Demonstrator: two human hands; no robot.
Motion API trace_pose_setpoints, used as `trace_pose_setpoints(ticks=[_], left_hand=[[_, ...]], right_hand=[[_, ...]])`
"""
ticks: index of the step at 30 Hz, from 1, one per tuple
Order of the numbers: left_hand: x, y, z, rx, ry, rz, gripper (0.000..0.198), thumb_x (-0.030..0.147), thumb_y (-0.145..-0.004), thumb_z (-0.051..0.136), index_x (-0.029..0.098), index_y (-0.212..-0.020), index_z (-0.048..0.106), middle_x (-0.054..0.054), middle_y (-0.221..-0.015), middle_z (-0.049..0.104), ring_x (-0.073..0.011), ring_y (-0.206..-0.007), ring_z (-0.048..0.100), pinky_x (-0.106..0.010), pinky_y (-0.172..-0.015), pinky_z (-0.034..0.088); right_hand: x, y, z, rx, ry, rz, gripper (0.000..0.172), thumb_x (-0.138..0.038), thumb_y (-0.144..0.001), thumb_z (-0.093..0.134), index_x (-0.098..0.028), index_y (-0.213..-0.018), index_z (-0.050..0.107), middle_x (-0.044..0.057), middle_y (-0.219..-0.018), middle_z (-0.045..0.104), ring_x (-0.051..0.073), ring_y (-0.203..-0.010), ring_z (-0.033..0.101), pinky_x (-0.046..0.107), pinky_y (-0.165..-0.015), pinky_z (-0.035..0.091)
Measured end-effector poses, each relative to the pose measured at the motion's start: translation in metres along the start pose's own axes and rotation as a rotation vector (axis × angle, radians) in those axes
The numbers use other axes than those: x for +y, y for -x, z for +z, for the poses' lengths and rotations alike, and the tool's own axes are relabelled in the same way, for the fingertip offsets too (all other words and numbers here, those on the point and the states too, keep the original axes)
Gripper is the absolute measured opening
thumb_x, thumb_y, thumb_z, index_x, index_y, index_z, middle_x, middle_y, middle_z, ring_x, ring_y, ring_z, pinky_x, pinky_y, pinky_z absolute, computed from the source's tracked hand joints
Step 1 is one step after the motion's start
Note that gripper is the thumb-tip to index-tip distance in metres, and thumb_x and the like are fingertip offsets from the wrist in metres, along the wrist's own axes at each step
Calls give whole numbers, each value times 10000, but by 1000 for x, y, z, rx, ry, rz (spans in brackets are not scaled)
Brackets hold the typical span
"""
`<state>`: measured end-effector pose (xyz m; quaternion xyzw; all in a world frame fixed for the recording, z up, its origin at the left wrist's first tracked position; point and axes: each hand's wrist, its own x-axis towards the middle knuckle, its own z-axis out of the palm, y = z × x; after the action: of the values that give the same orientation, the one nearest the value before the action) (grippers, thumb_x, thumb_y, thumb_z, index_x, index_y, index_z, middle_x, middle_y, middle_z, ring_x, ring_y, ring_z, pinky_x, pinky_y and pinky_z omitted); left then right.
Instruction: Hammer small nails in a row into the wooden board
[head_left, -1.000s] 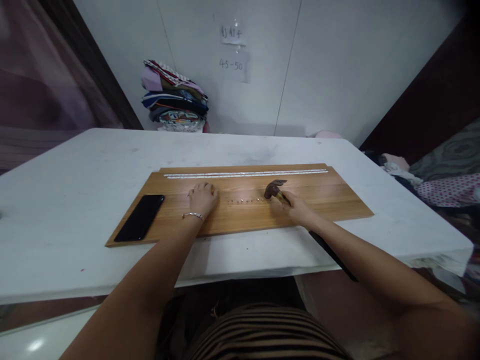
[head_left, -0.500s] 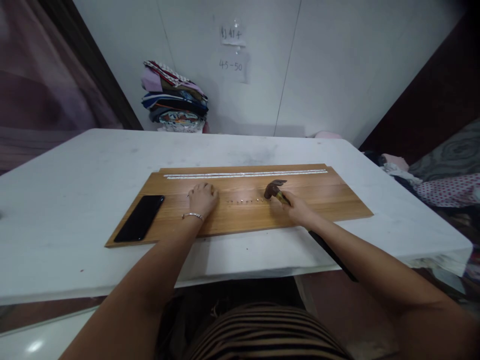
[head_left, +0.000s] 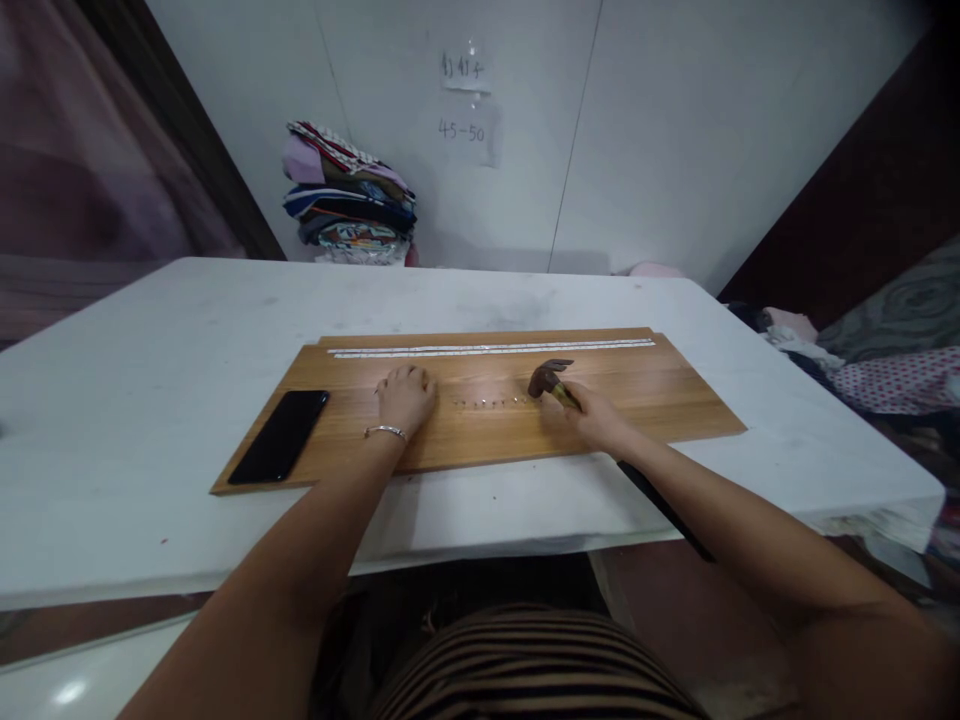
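Note:
A wooden board (head_left: 480, 445) lies across the front of the table. My left hand (head_left: 407, 398) rests palm down on its left half, fingers curled and close together; whatever they may hold is hidden. A claw hammer (head_left: 545, 380) is gripped in my right hand (head_left: 598, 418), high on the handle near the head. Its black lower handle shows beneath my forearm. The hammer head is at the right end of a row of several small nails (head_left: 493, 403) on the board, between my hands. Whether the head touches a nail, I cannot tell.
A black phone (head_left: 279, 437) lies on the board's left end. Two white measuring strips (head_left: 487, 349) run along its far edge. The white table (head_left: 150, 400) extends all round. Folded fabrics (head_left: 349, 195) are stacked at the back wall, with more cloth (head_left: 892, 388) at right.

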<state>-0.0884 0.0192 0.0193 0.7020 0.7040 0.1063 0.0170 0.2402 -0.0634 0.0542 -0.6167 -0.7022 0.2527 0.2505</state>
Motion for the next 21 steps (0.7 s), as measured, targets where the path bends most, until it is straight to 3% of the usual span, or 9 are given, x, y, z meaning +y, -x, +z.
trace_pose_setpoints(ticks=[12, 21], left_hand=[[0, 0, 1, 16, 19, -4, 381, 342, -971, 416, 183, -1129, 724, -157, -1341, 667, -336, -1287, 560, -494, -1078, 414], [1, 0, -1, 11, 12, -9, 382, 342, -969, 412, 187, -1118, 727, -165, -1318, 671, -338, -1269, 565, -494, -1052, 419]], right_hand=[[-7, 1, -2, -40, 34, 59, 349, -297, -875, 582, -210, -1199, 677, 97, -1071, 753, 271, -951, 674, 361, -827, 506], [-7, 2, -1, -20, 28, 25, 318, -322, -884, 574, -207, -1158, 688, 99, -1074, 761, 278, -966, 672, 364, -818, 510]])
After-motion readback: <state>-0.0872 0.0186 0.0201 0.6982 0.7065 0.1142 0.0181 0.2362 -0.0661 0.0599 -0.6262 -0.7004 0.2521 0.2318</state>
